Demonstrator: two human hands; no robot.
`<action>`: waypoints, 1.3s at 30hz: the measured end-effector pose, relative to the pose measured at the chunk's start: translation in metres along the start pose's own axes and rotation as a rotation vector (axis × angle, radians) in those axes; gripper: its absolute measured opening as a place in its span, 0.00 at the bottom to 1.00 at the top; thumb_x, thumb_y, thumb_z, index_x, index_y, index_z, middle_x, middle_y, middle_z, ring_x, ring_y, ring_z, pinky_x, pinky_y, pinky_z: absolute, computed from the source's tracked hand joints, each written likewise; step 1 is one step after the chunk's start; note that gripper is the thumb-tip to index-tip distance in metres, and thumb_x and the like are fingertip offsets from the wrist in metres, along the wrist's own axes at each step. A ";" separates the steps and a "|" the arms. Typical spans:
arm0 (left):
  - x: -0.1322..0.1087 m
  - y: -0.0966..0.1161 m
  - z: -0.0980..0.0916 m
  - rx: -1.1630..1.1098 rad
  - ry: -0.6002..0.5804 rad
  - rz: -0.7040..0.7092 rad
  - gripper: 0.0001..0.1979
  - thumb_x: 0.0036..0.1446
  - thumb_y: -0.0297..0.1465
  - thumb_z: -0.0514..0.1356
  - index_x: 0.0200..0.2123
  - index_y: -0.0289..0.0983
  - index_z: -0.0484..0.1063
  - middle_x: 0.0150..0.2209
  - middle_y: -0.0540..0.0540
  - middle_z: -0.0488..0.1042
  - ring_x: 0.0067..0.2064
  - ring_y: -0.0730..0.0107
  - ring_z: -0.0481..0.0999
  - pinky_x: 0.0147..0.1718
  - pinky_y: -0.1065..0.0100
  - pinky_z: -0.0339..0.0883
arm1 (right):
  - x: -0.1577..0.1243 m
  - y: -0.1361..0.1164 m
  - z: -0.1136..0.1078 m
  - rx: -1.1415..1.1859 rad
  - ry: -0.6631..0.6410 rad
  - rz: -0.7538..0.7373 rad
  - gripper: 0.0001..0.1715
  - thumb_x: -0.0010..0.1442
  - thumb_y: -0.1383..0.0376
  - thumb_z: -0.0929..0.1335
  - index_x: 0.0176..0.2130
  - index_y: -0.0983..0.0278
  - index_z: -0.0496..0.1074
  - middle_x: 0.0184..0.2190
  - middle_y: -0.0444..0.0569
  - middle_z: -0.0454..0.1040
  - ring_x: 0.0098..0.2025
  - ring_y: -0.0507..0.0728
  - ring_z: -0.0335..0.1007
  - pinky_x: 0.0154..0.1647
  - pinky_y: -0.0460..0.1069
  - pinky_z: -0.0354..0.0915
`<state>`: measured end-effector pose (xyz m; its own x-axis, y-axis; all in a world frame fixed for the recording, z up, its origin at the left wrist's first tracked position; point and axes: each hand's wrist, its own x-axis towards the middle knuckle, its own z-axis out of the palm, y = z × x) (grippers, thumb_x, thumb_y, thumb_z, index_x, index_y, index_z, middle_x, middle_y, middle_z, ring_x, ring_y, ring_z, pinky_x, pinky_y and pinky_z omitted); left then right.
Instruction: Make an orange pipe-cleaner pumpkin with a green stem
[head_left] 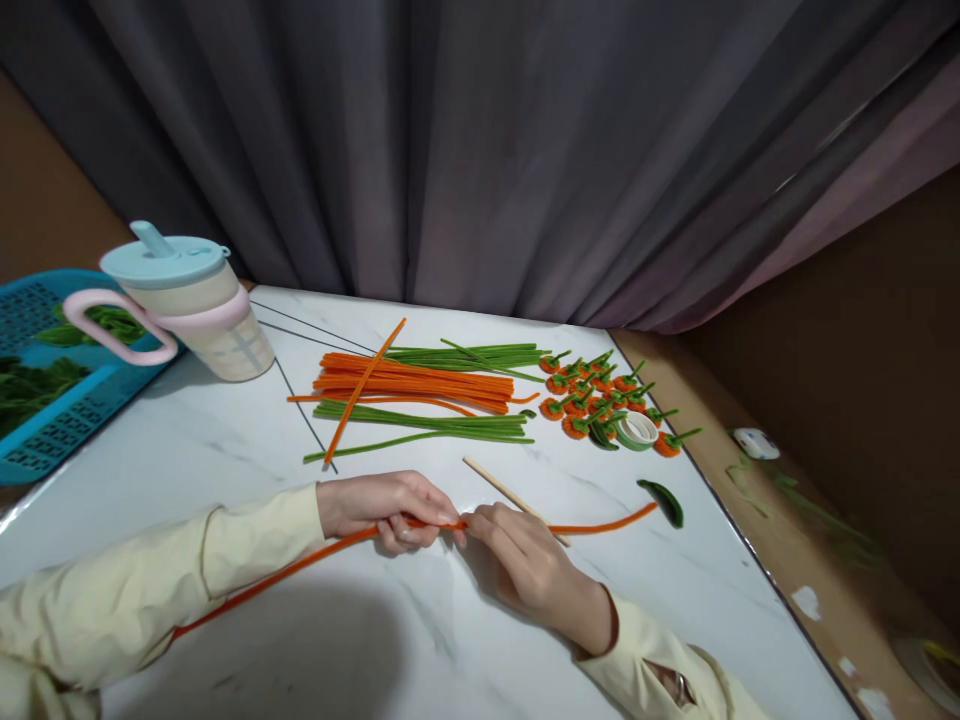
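Note:
An orange pipe cleaner (300, 560) runs through both hands, low over the white tabletop. My left hand (394, 508) is closed around it, thumb and fingers pinching near the middle. Close beside, my right hand (525, 555) pinches the same strand, fingertips almost touching the left ones. One end trails under the left forearm; the other stretches right towards a dark green curved piece (663, 502). Partly behind the right hand lies a thin wooden stick (502, 488). Beyond the hands are a bundle of orange pipe cleaners (412, 382) and green pipe cleaners (427, 422).
Several small orange pumpkin shapes with green stems (576, 426) cluster at the right, around a white and green tape roll (636, 430). A lidded cup (202, 300) stands back left, near a blue basket (45, 430) holding greenery. A grey curtain (465, 150) hangs behind the table.

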<state>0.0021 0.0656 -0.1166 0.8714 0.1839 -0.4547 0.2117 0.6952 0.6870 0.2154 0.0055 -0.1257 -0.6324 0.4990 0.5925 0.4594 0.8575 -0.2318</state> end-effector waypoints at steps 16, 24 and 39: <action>0.003 0.001 0.005 0.006 0.033 -0.003 0.11 0.52 0.35 0.64 0.32 0.32 0.71 0.15 0.59 0.51 0.16 0.83 0.42 0.14 0.76 0.34 | 0.004 -0.003 -0.002 -0.111 -0.053 -0.086 0.12 0.64 0.76 0.56 0.38 0.70 0.66 0.25 0.49 0.68 0.25 0.53 0.59 0.24 0.48 0.53; 0.001 0.001 0.007 0.035 0.046 0.034 0.12 0.53 0.37 0.63 0.33 0.33 0.70 0.16 0.59 0.50 0.17 0.83 0.42 0.14 0.76 0.35 | 0.003 -0.002 -0.001 -0.116 0.011 -0.078 0.13 0.63 0.76 0.55 0.39 0.70 0.65 0.24 0.48 0.68 0.24 0.53 0.59 0.23 0.49 0.53; 0.001 0.007 0.010 0.016 0.013 -0.009 0.12 0.56 0.37 0.61 0.31 0.35 0.65 0.15 0.57 0.58 0.15 0.84 0.42 0.11 0.79 0.36 | 0.000 0.003 -0.007 -0.423 -0.063 -0.249 0.11 0.62 0.74 0.63 0.44 0.75 0.68 0.34 0.56 0.74 0.30 0.54 0.67 0.26 0.50 0.57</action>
<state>0.0090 0.0642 -0.1068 0.8637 0.1868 -0.4681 0.2265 0.6858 0.6916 0.2217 0.0069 -0.1210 -0.7856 0.3032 0.5393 0.4942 0.8319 0.2524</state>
